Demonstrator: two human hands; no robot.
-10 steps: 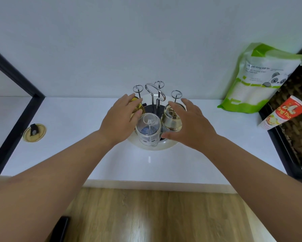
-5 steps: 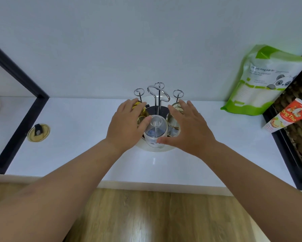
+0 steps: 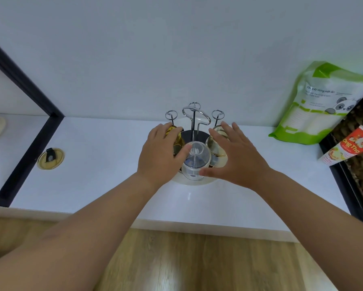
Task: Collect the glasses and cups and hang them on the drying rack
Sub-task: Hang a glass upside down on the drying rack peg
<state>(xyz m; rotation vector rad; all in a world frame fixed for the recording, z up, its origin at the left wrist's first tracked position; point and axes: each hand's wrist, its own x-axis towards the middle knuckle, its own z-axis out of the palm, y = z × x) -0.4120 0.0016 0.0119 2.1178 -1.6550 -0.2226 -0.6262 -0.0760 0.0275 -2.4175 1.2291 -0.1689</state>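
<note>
Fingers [image 3: 172, 133] of left hand [image 3: 159, 156] spread, curved loosely over yellow glass [image 3: 177, 141]; fingers [image 3: 233, 131] of right hand [image 3: 237, 158] spread, splayed over pale amber glass [image 3: 217, 148], thumb against clear glass [image 3: 196, 162]. Firm grip or mere contact: cannot tell. Three glasses counted, all upside down on drying rack [image 3: 194, 122], long axes near upright, mouths down toward round white base, bottoms up. Clear glass nearest, yellow at left, amber at right. Three ring-topped prongs bare behind, plus one looped handle. Rack mid white bench [image 3: 105, 164], near wall. Two packets at right: green pouch [image 3: 323, 103], red tube [image 3: 348, 148].
</note>
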